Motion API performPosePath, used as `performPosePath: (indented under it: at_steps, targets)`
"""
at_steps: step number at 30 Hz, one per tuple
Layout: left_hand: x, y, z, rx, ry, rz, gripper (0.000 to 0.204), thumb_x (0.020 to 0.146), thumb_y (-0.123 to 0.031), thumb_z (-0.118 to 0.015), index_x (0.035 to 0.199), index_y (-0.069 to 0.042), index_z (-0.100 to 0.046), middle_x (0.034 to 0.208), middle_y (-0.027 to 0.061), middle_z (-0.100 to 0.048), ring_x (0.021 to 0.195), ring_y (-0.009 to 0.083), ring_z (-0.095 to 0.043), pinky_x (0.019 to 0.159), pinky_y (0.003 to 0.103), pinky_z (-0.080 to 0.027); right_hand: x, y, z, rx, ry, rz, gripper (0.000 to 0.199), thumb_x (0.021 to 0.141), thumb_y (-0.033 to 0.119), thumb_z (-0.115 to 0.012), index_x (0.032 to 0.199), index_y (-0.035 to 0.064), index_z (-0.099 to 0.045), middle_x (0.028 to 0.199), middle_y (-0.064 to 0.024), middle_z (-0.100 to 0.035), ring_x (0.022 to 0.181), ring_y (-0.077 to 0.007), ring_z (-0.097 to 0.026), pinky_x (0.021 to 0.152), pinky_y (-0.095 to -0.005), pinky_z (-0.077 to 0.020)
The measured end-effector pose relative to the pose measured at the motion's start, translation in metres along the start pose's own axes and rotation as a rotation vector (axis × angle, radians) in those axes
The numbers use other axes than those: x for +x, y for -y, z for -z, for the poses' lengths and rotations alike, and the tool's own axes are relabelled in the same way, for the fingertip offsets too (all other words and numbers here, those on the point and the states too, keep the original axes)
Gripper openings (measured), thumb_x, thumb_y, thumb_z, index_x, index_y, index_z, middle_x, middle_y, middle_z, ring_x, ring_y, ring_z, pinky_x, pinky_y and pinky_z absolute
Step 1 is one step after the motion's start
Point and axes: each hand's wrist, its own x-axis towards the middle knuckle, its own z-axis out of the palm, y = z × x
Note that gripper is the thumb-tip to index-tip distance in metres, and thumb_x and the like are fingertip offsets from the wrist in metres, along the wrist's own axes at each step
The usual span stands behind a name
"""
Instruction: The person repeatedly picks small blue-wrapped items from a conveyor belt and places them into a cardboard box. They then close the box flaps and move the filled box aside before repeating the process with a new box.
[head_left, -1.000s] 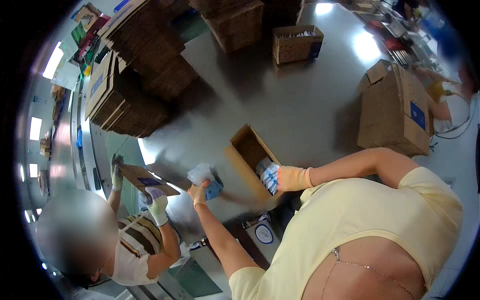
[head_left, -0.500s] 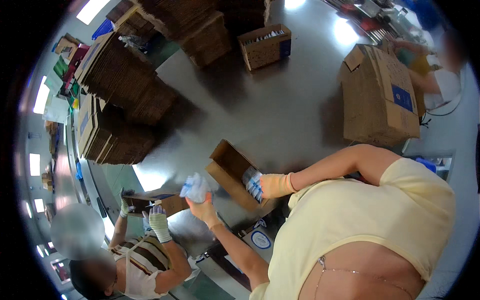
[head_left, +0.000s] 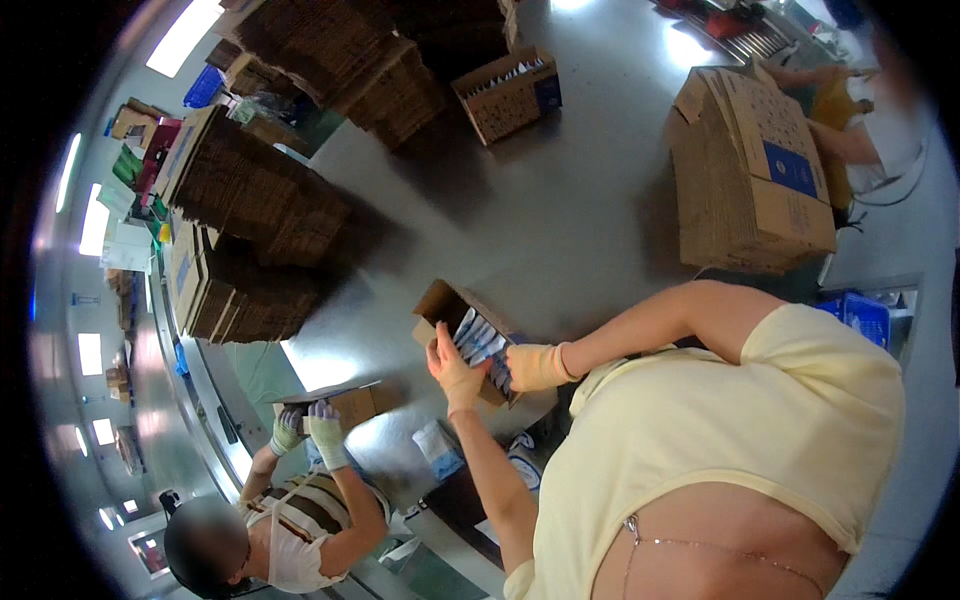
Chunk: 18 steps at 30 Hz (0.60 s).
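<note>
Hands (head_left: 455, 368) (head_left: 530, 366) at one packet-filled carton (head_left: 440, 300)

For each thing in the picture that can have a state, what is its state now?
small carton: open, white packets standing inside.
left hand: gloved, at the carton's near edge, palm open.
right hand: gloved, reaching into the carton among the white packets.
far carton: open, filled.
large box: flaps partly open.
cardboard stacks: folded flat, piled.
co-worker's hands: gloved, on another carton.
</note>
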Motion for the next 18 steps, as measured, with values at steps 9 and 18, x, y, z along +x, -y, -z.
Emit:
performPosePath:
  at_steps: [9, 18]
  targets:
    - [0.015, -0.033, -0.027, 0.480, 0.078, 0.129, 0.033, 0.087, -0.027, -0.050, 0.110, -0.005, -0.062, 0.110, 0.0164, -0.064, 0.103, 0.0315, -0.060, 0.096, 0.041, -0.040, -0.001, 0.010, -0.024, 0.440, 0.013, -0.028, 0.035, 0.085, 0.042, -0.063, 0.069, 0.0105, -0.064, 0.064, -0.0075, -0.063, 0.056, -0.0201, -0.060, 0.052, -0.0363, -0.0445]
    - [-0.081, -0.076, -0.010, -0.028, -0.339, 0.080, 0.031, 0.085, -0.014, -0.054, 0.112, -0.003, -0.060, 0.115, 0.0172, -0.060, 0.108, 0.0323, -0.055, 0.095, 0.043, -0.041, -0.022, 0.024, 0.005, -0.002, 0.164, 0.026, 0.010, 0.078, 0.025, -0.060, 0.075, 0.0191, -0.068, 0.072, 0.0007, -0.066, 0.074, -0.0199, -0.063, 0.068, -0.0340, -0.0446]
